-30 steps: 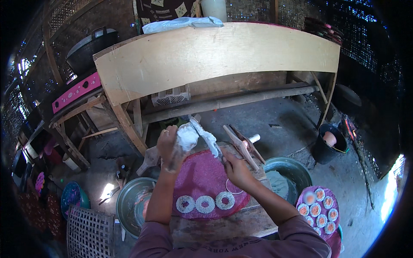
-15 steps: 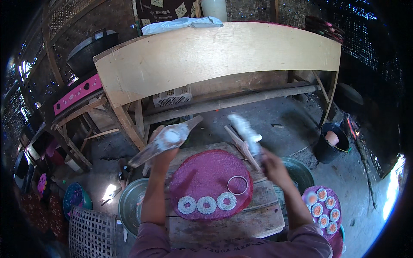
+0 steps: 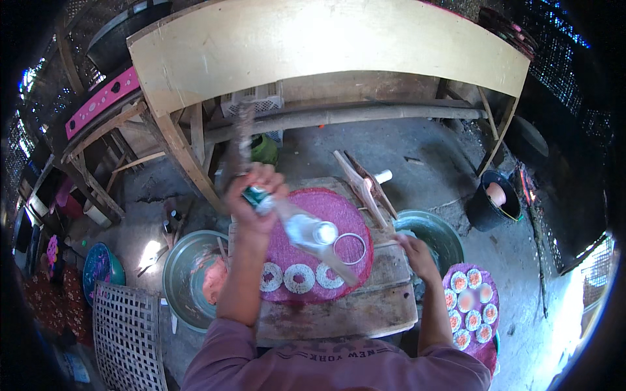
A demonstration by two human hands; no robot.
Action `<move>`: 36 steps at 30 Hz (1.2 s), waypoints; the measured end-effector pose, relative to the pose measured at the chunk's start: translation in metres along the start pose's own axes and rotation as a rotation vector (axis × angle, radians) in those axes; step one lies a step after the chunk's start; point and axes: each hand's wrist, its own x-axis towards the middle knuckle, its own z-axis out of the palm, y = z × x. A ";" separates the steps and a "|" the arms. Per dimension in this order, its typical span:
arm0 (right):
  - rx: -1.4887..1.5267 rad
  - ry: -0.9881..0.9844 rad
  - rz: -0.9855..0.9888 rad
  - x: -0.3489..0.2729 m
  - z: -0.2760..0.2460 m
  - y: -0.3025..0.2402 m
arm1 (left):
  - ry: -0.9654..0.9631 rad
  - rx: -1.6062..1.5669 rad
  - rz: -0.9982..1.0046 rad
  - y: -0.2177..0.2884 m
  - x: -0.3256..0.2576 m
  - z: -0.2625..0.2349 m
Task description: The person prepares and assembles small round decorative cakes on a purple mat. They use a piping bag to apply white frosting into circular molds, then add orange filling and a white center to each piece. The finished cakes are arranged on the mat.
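My left hand (image 3: 257, 195) is closed around a wooden hand press (image 3: 339, 266), a long board with a pale cylinder in its middle, tilted and blurred. Something green shows in the palm. Under it lies a round pink mat (image 3: 313, 202) with white lacy rings (image 3: 298, 279) in a row and a thin white hoop (image 3: 350, 249). Over the rim of the right-hand basin (image 3: 437, 228) is my right hand (image 3: 417, 254); blurred fingers hide whether it holds anything. Beyond the mat, a wooden piece with a white plunger (image 3: 385, 176) rests against a wooden bar (image 3: 360, 186).
A low plank table (image 3: 378, 313) bears the mat. The left basin (image 3: 171, 280) holds pink dough (image 3: 215, 280). At right, a smaller pink mat (image 3: 482, 277) carries several rings with orange centres. A black bucket (image 3: 492, 208) stands beyond; a pale workbench (image 3: 326, 39) crosses the back.
My left hand has swung the press from flat to tilted over the mat. My right hand has let go of the white plunger and drawn back to the right basin. The view has tipped downward.
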 end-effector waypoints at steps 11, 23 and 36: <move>1.345 -0.355 0.265 0.001 0.069 -0.117 | 0.311 1.936 0.265 -0.034 -0.040 -0.101; -0.190 -0.110 -0.549 0.036 0.066 -0.142 | -0.132 1.712 -0.802 -0.039 -0.079 -0.012; 0.341 -0.826 0.157 0.060 0.012 -0.150 | -0.371 1.428 -0.622 -0.060 -0.033 -0.008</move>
